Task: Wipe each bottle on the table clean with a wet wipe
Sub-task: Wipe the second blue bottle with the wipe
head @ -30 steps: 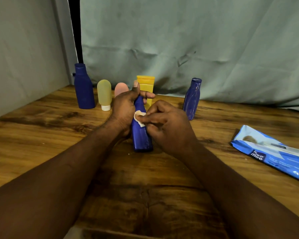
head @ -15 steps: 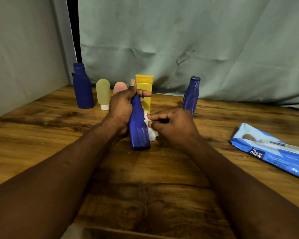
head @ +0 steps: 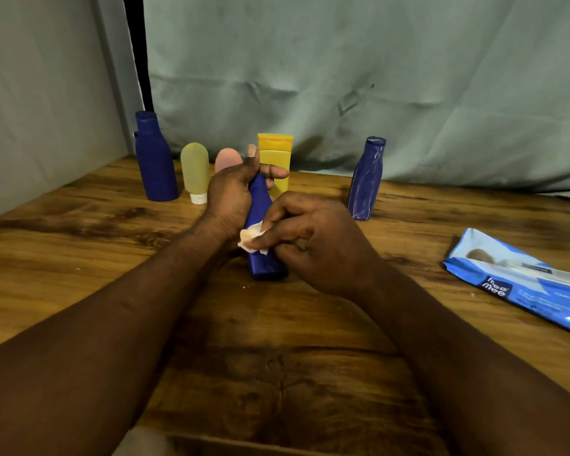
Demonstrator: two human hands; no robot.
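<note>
Near the middle of the table [head: 79, 258], the right hand [head: 316, 245] pinches a wet wipe [head: 250, 240] against the blue bottle [head: 264, 261]. The bottle's base seems to rest on the wood, and the left hand [head: 231, 199] curls round its neck. Just behind that bottle stands a yellow tube [head: 275, 156]; a hard rub could, I'd guess, knock one into the other.

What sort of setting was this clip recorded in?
Likely a makeshift recording corner, not a lived-in room: a wooden table backed by a hung grey-green cloth, toiletry bottles lined along its far edge, and a Mee Mee wet-wipe pack.
</note>
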